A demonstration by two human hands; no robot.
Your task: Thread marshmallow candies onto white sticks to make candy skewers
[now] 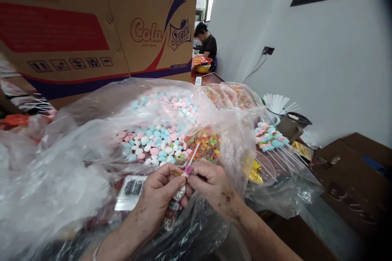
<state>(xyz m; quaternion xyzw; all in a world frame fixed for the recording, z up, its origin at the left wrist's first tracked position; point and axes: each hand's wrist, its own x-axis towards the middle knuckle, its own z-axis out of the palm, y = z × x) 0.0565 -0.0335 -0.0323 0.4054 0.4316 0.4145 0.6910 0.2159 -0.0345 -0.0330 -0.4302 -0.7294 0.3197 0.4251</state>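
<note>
Both my hands meet low in the middle of the view. My left hand (159, 183) is closed, thumb and forefinger pinching the gathered neck of a printed clear candy wrapper (172, 209) that hangs below the fingers. A white stick (194, 154) pokes up out of the neck. Around it sits a small pink strip (188, 170), and my right hand (211, 181) pinches it from the other side. Something thin and gold shows by my left fingertips. Just beyond are pastel candies (159, 147) and ring-shaped gummies (204, 144) in clear plastic bags.
A large carton (92, 28) stands behind the bags. On the right are skewered candies (271, 136), gold ties (255, 171) in a clear bag, white sticks (275, 103) and a dark jug (292, 124). A printed pouch (130, 191) lies left. A person (208, 45) sits farther back.
</note>
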